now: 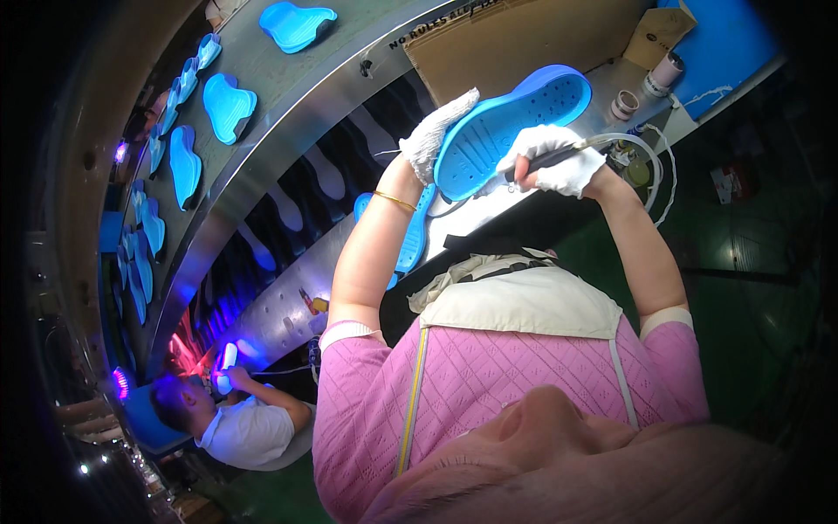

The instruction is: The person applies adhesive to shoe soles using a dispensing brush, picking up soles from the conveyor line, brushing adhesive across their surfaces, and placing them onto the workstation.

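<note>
By the curved conveyor [271, 80], left-hand fingers [448, 115] grip a blue perforated shoe sole [489, 131] above the counter [471, 217] while right-hand fingers [531, 146] clasp a hosed pen tool [552, 160], apparently mid-pass, the next stroke likely needing steadiness.

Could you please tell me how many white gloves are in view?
2: one on the left hand, which holds the blue sole; one on the right hand, which holds a dark tool. Others may be hidden.

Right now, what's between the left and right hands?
The blue sole, grooved face showing; left hand on its edge, right hand with a dark tool opposite. Head view.
</note>
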The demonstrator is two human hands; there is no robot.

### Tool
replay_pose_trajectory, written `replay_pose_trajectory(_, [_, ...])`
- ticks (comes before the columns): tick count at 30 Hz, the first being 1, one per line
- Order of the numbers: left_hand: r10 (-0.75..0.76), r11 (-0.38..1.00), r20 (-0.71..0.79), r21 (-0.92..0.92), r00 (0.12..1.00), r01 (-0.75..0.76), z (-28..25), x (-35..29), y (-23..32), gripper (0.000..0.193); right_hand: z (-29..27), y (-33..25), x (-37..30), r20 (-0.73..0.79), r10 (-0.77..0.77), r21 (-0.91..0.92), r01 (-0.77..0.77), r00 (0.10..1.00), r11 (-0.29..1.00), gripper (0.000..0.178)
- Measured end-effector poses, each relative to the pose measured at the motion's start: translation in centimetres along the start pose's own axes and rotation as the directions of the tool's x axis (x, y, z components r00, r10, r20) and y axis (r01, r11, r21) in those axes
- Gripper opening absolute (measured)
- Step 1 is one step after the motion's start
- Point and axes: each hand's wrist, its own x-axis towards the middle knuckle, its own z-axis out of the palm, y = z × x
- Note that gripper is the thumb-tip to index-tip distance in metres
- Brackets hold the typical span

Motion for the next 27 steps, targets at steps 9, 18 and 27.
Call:
replay_pose_trajectory(9, [0.015, 0.999, 0.044, 0.033, 0.999, -0.016, -0.5, 0.5, -0.2, 0.057, -2.1, -0.6, -0.7, 0.007, 0.071, -0.178, -0.069, 0.997, 0.982, 0.013])
replay_pose_trajectory(18, [0.155, 0.860, 0.422, -0.502, 0.893, 0.088, 0.4, -1.3, -3.8, 0.082, -2.9, -0.5, 1.0, -0.455, 0.021, 0.068, 0.011, 0.890, 0.998, 0.012])
replay_pose_trajectory(27, [0.137, 0.816, 0.407, -0.563, 0.903, 0.130, -0.4, -2.6, -5.1, 0.081, -3.1, -1.0, 3.0, -0.324, -0.796, -0.797, 0.307, 0.511, 0.521, 0.014])
